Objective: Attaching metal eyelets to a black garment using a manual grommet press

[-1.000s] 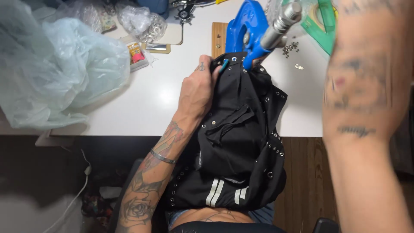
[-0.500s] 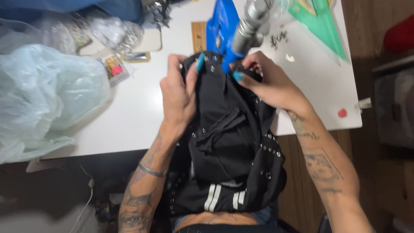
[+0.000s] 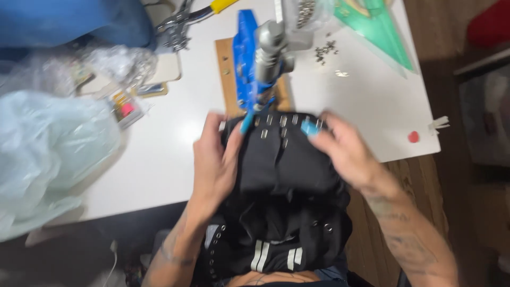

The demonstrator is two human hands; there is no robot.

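Observation:
A black garment (image 3: 281, 175) with rows of metal studs and eyelets lies over the front edge of a white table (image 3: 159, 159) and hangs into my lap. My left hand (image 3: 215, 162) presses flat on its left side, fingers spread. Over on the garment's right side, my right hand (image 3: 342, 151) grips the upper edge. A blue hand press (image 3: 255, 64) with a grey metal handle stands on a wooden board just beyond the garment; the garment's studded edge lies at its base.
Clear plastic bags (image 3: 48, 159) fill the table's left side. Pliers with a yellow handle (image 3: 186, 21) lie at the back. Loose metal studs (image 3: 324, 50) and a green triangle ruler (image 3: 382, 32) sit at the right. A red dot sticker (image 3: 413, 136) marks the table's right edge.
My right hand came down from the raised position onto the garment. Both hands spread the garment flat and slid its studded edge under the press.

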